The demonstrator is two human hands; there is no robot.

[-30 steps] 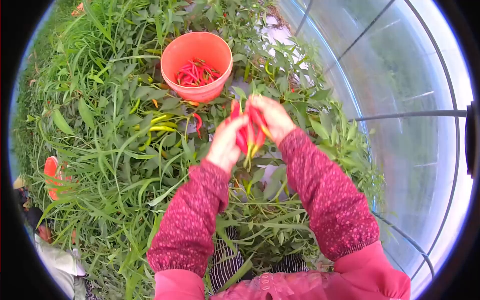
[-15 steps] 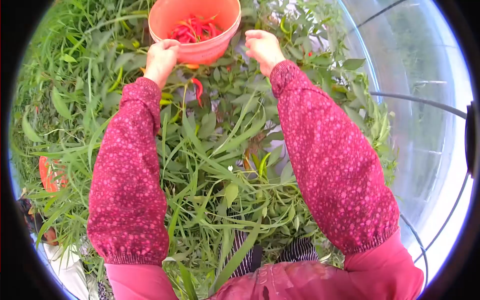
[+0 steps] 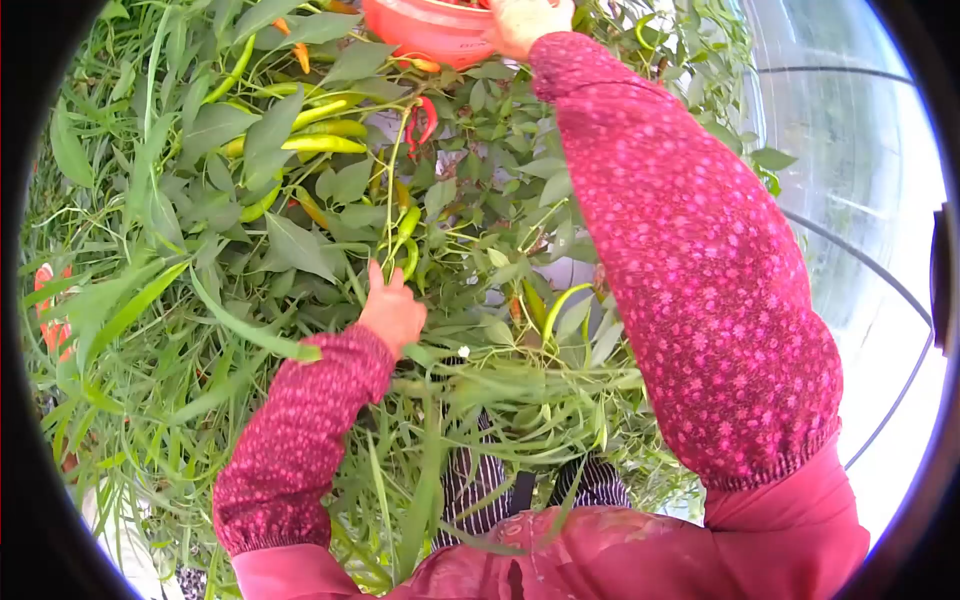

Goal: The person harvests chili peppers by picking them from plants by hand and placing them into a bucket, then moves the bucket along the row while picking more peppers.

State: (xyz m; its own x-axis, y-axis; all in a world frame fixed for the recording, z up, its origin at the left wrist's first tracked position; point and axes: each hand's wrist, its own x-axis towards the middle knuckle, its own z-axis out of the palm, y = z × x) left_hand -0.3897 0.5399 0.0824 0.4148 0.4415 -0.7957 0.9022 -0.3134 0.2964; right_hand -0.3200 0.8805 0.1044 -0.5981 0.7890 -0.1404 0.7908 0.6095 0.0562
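Bucket (image 3: 430,38) at right hand (image 3: 532,22); green peppers (image 3: 407,226) beyond left hand (image 3: 393,312).

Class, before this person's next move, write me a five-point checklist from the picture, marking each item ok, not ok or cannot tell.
1. Right hand at the bucket: ok, beside its right side.
2. Bucket wholly in view: not ok, the top edge cuts it off.
3. Left hand among the plants: ok.
4. Left hand's fingers closed on the stem: cannot tell.
5. Red pepper unobstructed by either hand: ok.
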